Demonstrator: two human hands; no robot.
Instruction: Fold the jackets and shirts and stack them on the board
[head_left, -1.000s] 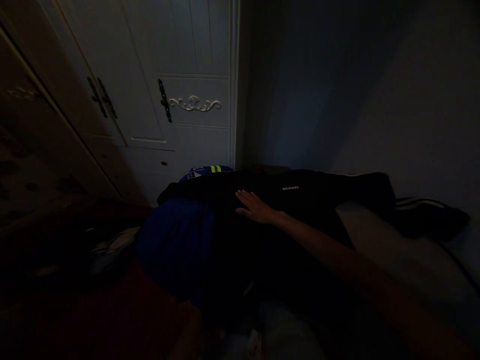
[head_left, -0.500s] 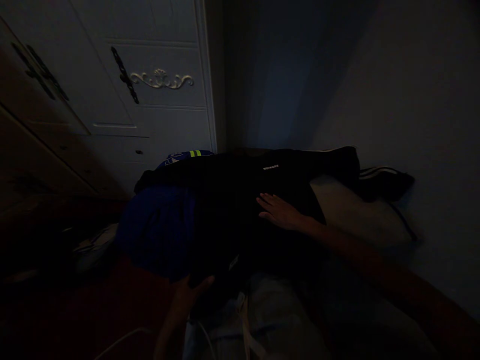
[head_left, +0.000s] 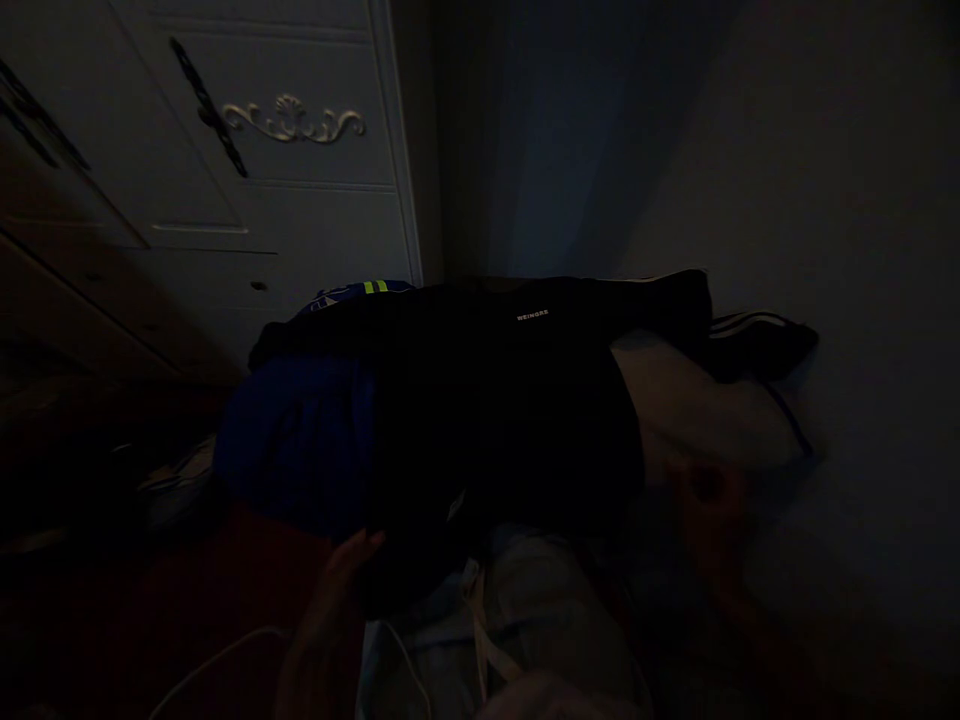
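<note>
A black long-sleeved top [head_left: 510,420] lies spread out, with white lettering on its chest and white stripes on the sleeve at the right. My left hand [head_left: 341,575] is at its lower left edge, fingers stretched out; the dark hides whether they touch the cloth. To the right of the top, apart from it, is my right hand [head_left: 705,490], dim and smeared, so its fingers cannot be made out. Blue cloth [head_left: 296,440] lies under the top's left side. A pale cushion-like thing [head_left: 675,395] shows beneath the right sleeve.
A white cabinet [head_left: 322,220] with dark handles stands at the back left, and a grey wall [head_left: 825,180] rises at the right. A thin white cord [head_left: 217,655] runs across the dark red surface [head_left: 247,570]. Light trousers [head_left: 547,610] with a drawstring are at the bottom.
My right hand has lifted off the middle of the top and moved right and down, past its edge. My left hand has shifted slightly left. The view has tilted a little.
</note>
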